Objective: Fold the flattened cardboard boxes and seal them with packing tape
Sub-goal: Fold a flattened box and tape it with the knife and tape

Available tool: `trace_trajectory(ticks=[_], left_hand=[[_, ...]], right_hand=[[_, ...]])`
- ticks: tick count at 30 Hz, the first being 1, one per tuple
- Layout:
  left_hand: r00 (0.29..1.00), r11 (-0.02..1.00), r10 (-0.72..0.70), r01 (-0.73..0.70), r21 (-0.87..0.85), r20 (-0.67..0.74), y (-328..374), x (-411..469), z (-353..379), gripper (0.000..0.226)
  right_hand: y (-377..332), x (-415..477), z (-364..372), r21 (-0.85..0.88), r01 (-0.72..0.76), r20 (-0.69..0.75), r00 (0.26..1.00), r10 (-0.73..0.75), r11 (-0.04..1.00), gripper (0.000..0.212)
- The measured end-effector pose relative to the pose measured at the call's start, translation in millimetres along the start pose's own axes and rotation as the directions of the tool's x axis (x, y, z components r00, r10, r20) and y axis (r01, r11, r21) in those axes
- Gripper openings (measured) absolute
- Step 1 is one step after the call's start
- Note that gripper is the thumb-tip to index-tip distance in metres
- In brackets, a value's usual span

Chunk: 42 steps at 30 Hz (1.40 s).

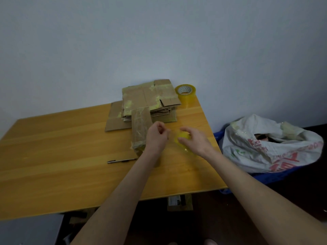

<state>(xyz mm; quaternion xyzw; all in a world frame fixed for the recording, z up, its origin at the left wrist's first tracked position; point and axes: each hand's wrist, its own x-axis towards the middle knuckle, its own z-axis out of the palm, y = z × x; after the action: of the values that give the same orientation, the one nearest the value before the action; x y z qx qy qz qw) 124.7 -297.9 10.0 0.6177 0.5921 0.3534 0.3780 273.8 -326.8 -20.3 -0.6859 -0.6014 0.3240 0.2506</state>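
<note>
At frame centre your left hand [156,137] is pinching one end of one tape strip [182,136]; your right hand [193,141] is gripping its bunched yellow end. One taped box [140,128] is lying just left. One tape roll [185,92] is sitting beside one cardboard stack [150,98], upper centre.

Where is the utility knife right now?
Head view: the utility knife lies flat on the wooden table, left of the left forearm, near the taped box.
</note>
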Motion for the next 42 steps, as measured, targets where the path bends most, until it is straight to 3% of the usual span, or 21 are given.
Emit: trace_trajectory(ticks=[2,5,8,10,14,19,24,35,38,42], left_hand=[[0.996,0.999,0.02,-0.023,-0.039,-0.082,11.3,10.6,-16.5,0.023],[0.994,0.998,0.051,-0.048,0.035,-0.092,6.5,19.2,-32.3,0.005],[0.997,0.983,0.026,-0.039,0.177,0.078,-9.0,2.1,-12.4,0.03],[0.996,0.979,0.021,-0.038,0.199,0.084,-13.7,-3.8,-0.1,0.039],[1.0,0.989,0.03,-0.03,0.142,0.0,-13.2,-1.0,5.9,0.021],[0.997,0.983,0.043,-0.03,0.183,-0.068,-14.2,0.2,5.9,0.008],[0.988,0.938,0.128,-0.092,0.335,-0.085,-19.5,-3.5,10.6,0.014],[0.969,0.93,0.176,-0.105,0.352,-0.174,-25.8,-9.5,5.0,0.009],[0.95,0.906,0.269,-0.193,0.378,-0.16,-19.4,-12.9,7.3,0.008],[0.974,0.991,0.095,-0.073,0.109,-0.207,-16.1,-6.2,-0.2,0.007]], right_hand=[[17.0,-6.1,-2.1,-0.023,-0.082,-0.022,0.996,0.081,0.996,0.039],[20.5,-13.5,-0.5,0.184,-0.056,-0.015,0.998,0.06,0.981,0.038],[-0.7,-10.8,-0.3,0.291,0.03,-0.037,0.999,-0.021,0.956,0.045],[-11.1,-8.4,-3.4,0.298,0.081,-0.024,0.997,-0.077,0.951,0.048],[-14.6,-8.0,-7.2,0.259,0.143,-0.011,0.989,-0.145,0.955,0.046],[-7.4,-8.9,-4.1,0.32,0.087,0.016,0.995,-0.097,0.944,0.046],[-5.8,-5.0,-0.5,0.219,0.093,-0.023,0.996,-0.09,0.971,0.039],[-20.9,8.2,15.5,-0.061,0.128,-0.053,0.99,-0.131,0.99,0.037],[-20.7,9.7,14.5,-0.183,0.095,-0.08,0.991,-0.111,0.979,0.038],[-17.8,10.6,11.9,-0.04,0.129,-0.094,0.987,-0.132,0.991,0.04]])
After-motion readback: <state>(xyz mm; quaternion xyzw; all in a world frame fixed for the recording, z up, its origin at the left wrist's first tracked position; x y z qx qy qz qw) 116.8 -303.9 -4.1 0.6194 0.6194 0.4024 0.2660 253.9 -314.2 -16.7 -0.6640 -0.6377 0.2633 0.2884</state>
